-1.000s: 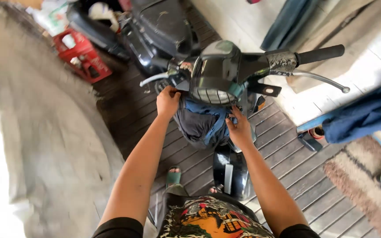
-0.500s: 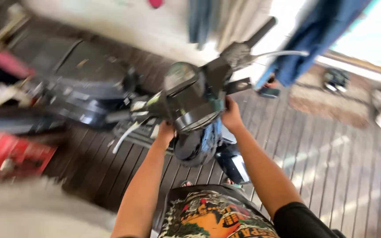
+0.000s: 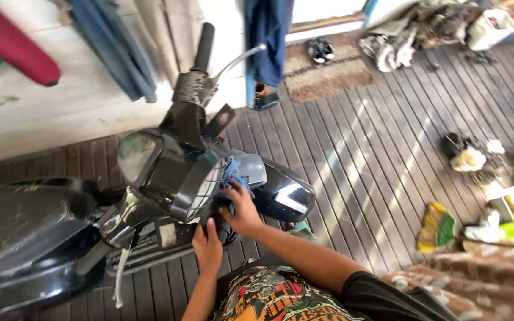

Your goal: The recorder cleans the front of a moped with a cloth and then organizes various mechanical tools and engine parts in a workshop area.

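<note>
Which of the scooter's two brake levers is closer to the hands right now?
The lower brake lever, hanging by the left hand. The other lever sticks up near the wall, far above both hands.

A crumpled blue cloth (image 3: 233,173) is pressed against the dark scooter's headlight housing (image 3: 194,184).

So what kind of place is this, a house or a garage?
Probably a porch or open room of a home used for fixing things. A scooter stands on the wooden plank floor, a doormat with shoes lies by the wall, and both hands, left and right, work under its headlight.
</note>
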